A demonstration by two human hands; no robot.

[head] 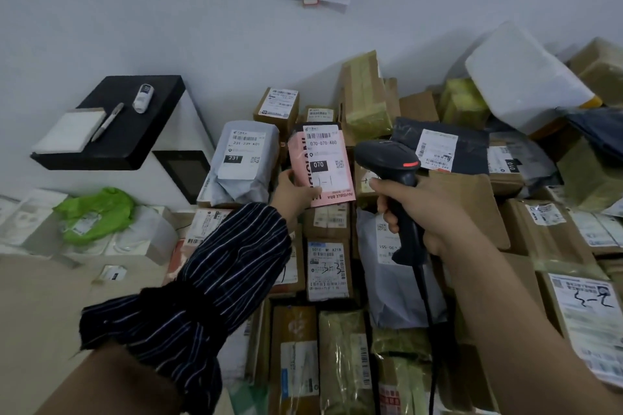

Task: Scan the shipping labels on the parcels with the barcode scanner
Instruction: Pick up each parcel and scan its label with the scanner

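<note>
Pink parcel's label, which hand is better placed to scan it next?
Right. The right hand grips the barcode scanner, its head beside the label, while the left hand holds the pink parcel up.

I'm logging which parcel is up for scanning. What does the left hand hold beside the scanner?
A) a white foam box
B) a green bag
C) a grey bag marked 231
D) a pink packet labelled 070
D: the left hand pinches the pink packet, its label reading 070, next to the barcode scanner gripped by the right hand.
</note>
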